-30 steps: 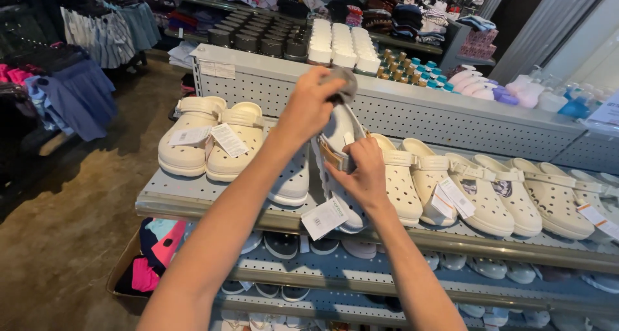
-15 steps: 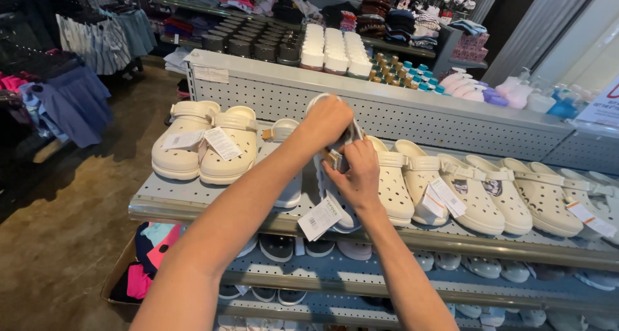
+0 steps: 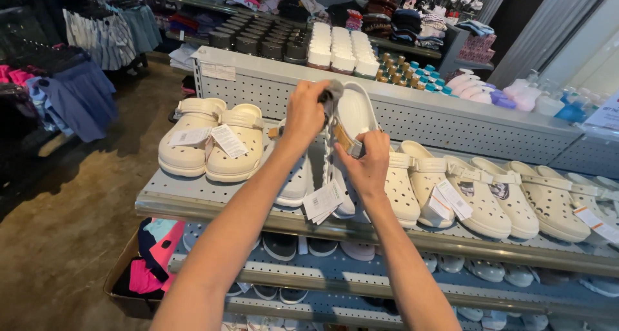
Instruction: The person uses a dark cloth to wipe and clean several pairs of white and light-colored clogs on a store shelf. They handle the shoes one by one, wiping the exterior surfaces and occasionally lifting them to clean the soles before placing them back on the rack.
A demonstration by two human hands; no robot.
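Hands tilt a white clog (image 3: 348,121) upright above the shelf (image 3: 193,199), exposing its inside. Left hand (image 3: 304,115) pinches a grey cloth (image 3: 333,91) at the heel; right hand (image 3: 369,166) clasps the strap side, steadying it.

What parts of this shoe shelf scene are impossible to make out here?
- Grey cloth: mostly hidden inside the left hand, head view.
- White clog: its lower part is covered by the right hand.
- Paper tag: print too small to make out.
- Lower shelf shoes: shadowed under the top shelf.
- Rightmost clogs: cut off by the frame edge.
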